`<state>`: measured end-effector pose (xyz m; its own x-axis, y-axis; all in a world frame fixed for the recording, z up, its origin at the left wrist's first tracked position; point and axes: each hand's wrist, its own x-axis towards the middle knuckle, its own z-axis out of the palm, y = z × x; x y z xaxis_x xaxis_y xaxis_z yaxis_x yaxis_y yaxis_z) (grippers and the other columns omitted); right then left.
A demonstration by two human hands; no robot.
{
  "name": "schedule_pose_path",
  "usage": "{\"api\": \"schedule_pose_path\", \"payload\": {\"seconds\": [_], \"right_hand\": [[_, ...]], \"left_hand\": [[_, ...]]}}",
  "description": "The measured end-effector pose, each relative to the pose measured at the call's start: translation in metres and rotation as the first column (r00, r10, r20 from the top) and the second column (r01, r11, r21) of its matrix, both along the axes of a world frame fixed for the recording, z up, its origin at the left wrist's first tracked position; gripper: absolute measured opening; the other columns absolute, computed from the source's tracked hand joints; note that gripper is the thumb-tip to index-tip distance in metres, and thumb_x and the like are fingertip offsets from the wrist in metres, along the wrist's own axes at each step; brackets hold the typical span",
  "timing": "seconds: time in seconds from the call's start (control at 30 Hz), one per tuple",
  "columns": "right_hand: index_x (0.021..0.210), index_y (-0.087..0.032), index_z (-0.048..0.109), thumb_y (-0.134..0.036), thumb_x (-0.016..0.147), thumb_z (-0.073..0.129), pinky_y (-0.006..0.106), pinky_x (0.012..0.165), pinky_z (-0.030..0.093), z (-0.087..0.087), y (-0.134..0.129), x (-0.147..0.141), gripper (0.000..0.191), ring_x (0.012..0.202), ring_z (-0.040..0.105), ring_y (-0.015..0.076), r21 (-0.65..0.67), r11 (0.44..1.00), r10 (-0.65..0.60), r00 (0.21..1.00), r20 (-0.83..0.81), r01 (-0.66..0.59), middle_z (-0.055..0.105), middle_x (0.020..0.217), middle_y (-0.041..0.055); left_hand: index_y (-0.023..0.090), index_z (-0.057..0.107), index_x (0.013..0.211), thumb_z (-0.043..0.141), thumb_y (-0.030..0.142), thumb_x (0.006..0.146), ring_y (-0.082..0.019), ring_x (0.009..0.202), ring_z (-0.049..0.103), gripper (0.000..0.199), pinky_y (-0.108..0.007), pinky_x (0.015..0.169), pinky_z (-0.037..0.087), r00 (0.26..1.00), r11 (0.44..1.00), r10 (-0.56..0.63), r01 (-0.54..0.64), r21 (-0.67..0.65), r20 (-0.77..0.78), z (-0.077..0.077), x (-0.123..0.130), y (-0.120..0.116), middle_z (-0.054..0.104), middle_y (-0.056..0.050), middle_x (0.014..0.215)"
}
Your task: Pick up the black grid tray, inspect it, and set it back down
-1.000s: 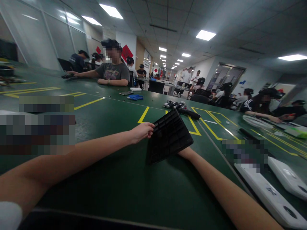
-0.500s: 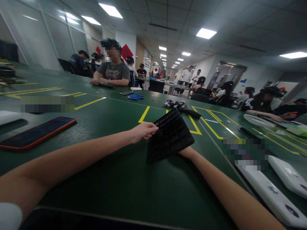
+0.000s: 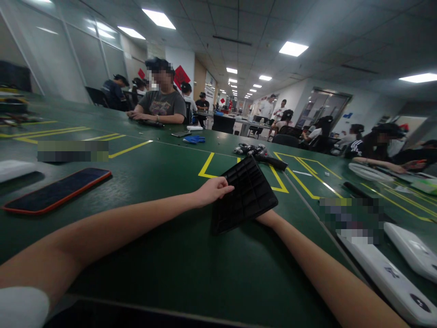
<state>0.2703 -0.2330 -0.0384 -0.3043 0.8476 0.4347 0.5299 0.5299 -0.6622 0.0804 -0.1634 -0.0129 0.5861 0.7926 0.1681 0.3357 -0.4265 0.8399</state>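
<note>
A black ribbed plastic panel [image 3: 246, 196] stands tilted on the green table [image 3: 177, 255], its lower edge resting on the surface. My left hand [image 3: 215, 189] grips the panel's left edge with the fingers curled over it. My right forearm runs up from the lower right and passes behind the panel; my right hand is hidden behind it, only the wrist [image 3: 269, 219] showing.
A phone in a red case [image 3: 56, 190] lies at the left. White devices [image 3: 392, 278] lie at the lower right. A black tool [image 3: 271, 161] and small parts [image 3: 247, 148] sit beyond the panel. Other people sit around the table, one in a grey shirt [image 3: 160, 104] opposite.
My left hand has slid slightly right along the panel's edge and the panel has lowered a little. The person opposite drew their arms in toward a dark object.
</note>
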Motion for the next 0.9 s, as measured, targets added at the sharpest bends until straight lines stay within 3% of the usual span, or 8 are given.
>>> {"api": "schedule_pose_path", "payload": {"seconds": [0.23, 0.43, 0.57, 0.63, 0.7, 0.8, 0.87, 0.9], "right_hand": [[0.131, -0.031, 0.042, -0.051, 0.081, 0.049, 0.046, 0.114, 0.016, 0.0, 0.0, 0.001, 0.054, 0.134, 0.027, 0.0215, 0.001, 1.0, -0.001, 1.0, 0.03, 0.001, 0.036, 0.142, -0.0002], [0.133, -0.031, 0.039, -0.051, 0.083, 0.043, 0.043, 0.114, 0.017, 0.005, -0.003, -0.003, 0.054, 0.133, 0.03, 0.0211, 0.013, 1.0, 0.022, 1.0, 0.011, -0.022, 0.034, 0.143, -0.0013], [0.133, -0.032, 0.039, -0.05, 0.082, 0.046, 0.043, 0.114, 0.016, 0.006, -0.003, -0.003, 0.054, 0.133, 0.028, 0.0211, 0.023, 1.0, 0.01, 1.0, 0.01, -0.01, 0.033, 0.144, -0.0027], [0.132, -0.032, 0.04, -0.048, 0.083, 0.045, 0.043, 0.114, 0.016, 0.007, -0.003, -0.004, 0.052, 0.133, 0.03, 0.0208, 0.027, 1.0, 0.013, 1.0, 0.026, -0.013, 0.035, 0.142, -0.0027], [0.131, -0.033, 0.041, -0.047, 0.085, 0.042, 0.042, 0.114, 0.016, 0.009, -0.003, -0.004, 0.048, 0.132, 0.032, 0.0199, 0.025, 0.999, 0.032, 0.998, 0.054, -0.033, 0.039, 0.14, -0.0037], [0.132, -0.033, 0.04, -0.046, 0.087, 0.04, 0.042, 0.114, 0.016, 0.009, -0.003, -0.004, 0.047, 0.131, 0.033, 0.0192, 0.012, 0.999, 0.049, 0.994, 0.095, -0.05, 0.041, 0.139, -0.004], [0.133, -0.031, 0.038, -0.047, 0.086, 0.04, 0.043, 0.114, 0.016, 0.007, -0.002, -0.003, 0.05, 0.132, 0.031, 0.0197, 0.011, 0.999, 0.038, 0.993, 0.115, -0.04, 0.039, 0.141, -0.0022], [0.134, -0.03, 0.036, -0.048, 0.086, 0.04, 0.044, 0.114, 0.016, 0.006, -0.001, -0.003, 0.051, 0.133, 0.029, 0.02, 0.016, 0.999, 0.027, 0.992, 0.12, -0.029, 0.037, 0.142, -0.0011]], "left_hand": [[0.018, 0.049, 0.073, 0.046, 0.038, 0.083, -0.013, 0.056, 0.047, 0.023, -0.024, 0.051, 0.031, 0.995, 0.975, -0.002, 0.024, 0.219, -0.1, 0.0, -0.005, -0.001, 0.052, 0.001, 0.06], [0.018, 0.051, 0.083, 0.049, 0.029, 0.081, -0.013, 0.06, 0.047, 0.011, -0.024, 0.054, 0.035, 0.986, 0.959, -0.12, 0.144, 0.243, -0.113, 0.007, -0.01, -0.003, 0.05, 0.002, 0.065], [0.018, 0.053, 0.077, 0.053, 0.027, 0.077, -0.013, 0.057, 0.047, 0.009, -0.024, 0.054, 0.035, 0.986, 0.956, -0.099, 0.131, 0.262, -0.134, 0.013, -0.012, -0.003, 0.051, 0.001, 0.062], [0.018, 0.052, 0.074, 0.054, 0.022, 0.074, -0.013, 0.054, 0.048, 0.005, -0.024, 0.052, 0.034, 0.993, 0.983, -0.078, 0.091, 0.16, -0.089, 0.016, -0.011, -0.002, 0.052, 0.001, 0.06], [0.017, 0.049, 0.074, 0.051, 0.016, 0.071, -0.012, 0.052, 0.049, 0.003, -0.023, 0.049, 0.035, 0.999, 0.994, -0.028, 0.032, -0.107, 0.038, 0.018, -0.009, -0.001, 0.054, 0.001, 0.062], [0.016, 0.044, 0.074, 0.044, 0.013, 0.071, -0.009, 0.051, 0.048, 0.004, -0.022, 0.049, 0.035, 0.966, 0.838, 0.104, 0.042, -0.545, 0.235, 0.017, -0.008, 0.003, 0.052, -0.001, 0.065], [0.015, 0.042, 0.073, 0.046, 0.017, 0.072, -0.008, 0.051, 0.044, 0.004, -0.021, 0.048, 0.032, 0.957, 0.774, 0.128, 0.068, -0.629, 0.26, 0.016, -0.01, 0.005, 0.048, 0.001, 0.064], [0.015, 0.043, 0.074, 0.05, 0.02, 0.072, -0.007, 0.051, 0.042, 0.009, -0.02, 0.047, 0.03, 0.967, 0.799, 0.092, 0.07, -0.597, 0.236, 0.015, -0.011, 0.006, 0.046, 0.002, 0.064]]}}
